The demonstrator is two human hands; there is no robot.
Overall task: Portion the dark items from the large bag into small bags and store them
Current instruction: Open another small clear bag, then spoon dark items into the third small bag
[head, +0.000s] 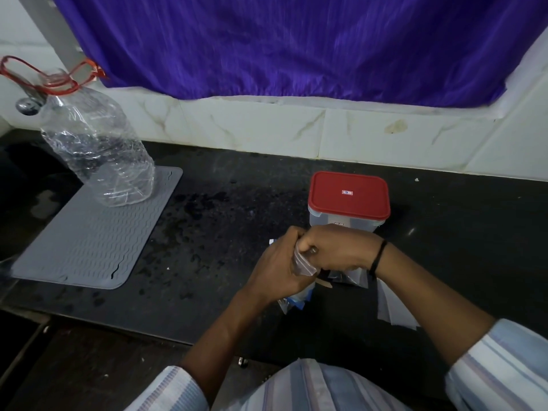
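My left hand (278,264) and my right hand (335,247) meet over the black counter (225,232), both gripping a small clear plastic bag (304,266) between them. Its contents are hidden by my fingers. Under my left hand lies the large bag (293,302), clear with blue print, mostly covered. More small clear bags (353,278) lie under my right wrist. A clear storage box with a red lid (348,194) stands shut just behind my hands.
A grey ribbed mat (98,241) lies at the left with an empty clear plastic bottle (98,146) standing on its far corner. White flat packets (394,310) lie by my right forearm. A tiled wall and a purple curtain (296,46) close the back.
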